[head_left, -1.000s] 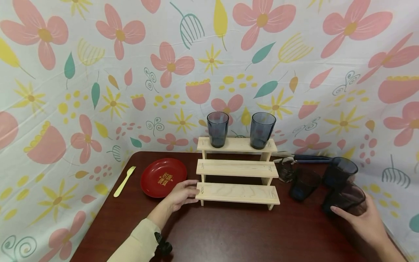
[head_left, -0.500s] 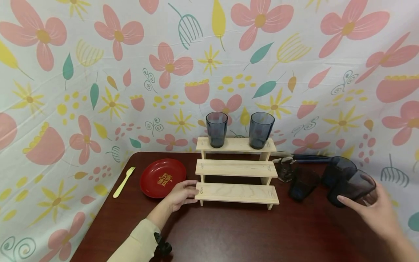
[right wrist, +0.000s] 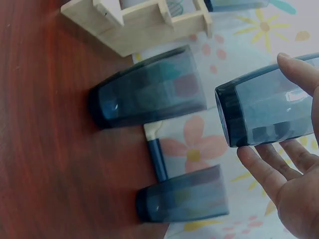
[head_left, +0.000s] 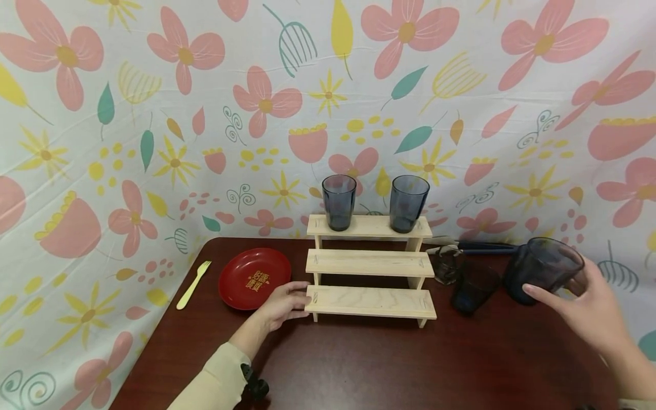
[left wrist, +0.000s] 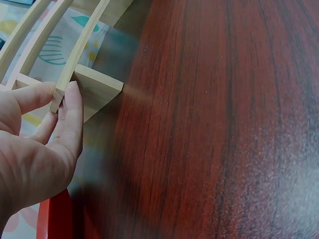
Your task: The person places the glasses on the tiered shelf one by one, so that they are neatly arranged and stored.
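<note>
My left hand (head_left: 283, 306) pinches the left end of a three-tier wooden display shelf (head_left: 371, 302), at its lowest board. In the left wrist view, the fingers (left wrist: 73, 117) lie on both sides of the board's end. My right hand (head_left: 589, 307) grips a dark blue-grey tumbler (right wrist: 269, 107), thumb on one side and fingers on the other, tilted and raised off the table. Two matching tumblers stand upright on the top tier, a left one (head_left: 339, 203) and a right one (head_left: 408, 205). Two more tumblers, one nearer the shelf (right wrist: 149, 89) and one farther (right wrist: 184, 196), stand on the table.
A red plate (head_left: 238, 285) with gold characters lies left of the shelf, and beyond it a pale yellow fork (head_left: 193, 285). Behind the right-hand tumblers are a clear glass item (head_left: 446, 266) and a long dark blue handle (head_left: 487, 248). Flowered cloth (head_left: 256, 159) hangs behind the dark red table (head_left: 359, 364).
My right hand has raised its tumbler and carried it away from me, so that it now overlaps the tumbler behind it. My left hand has stayed on the shelf.
</note>
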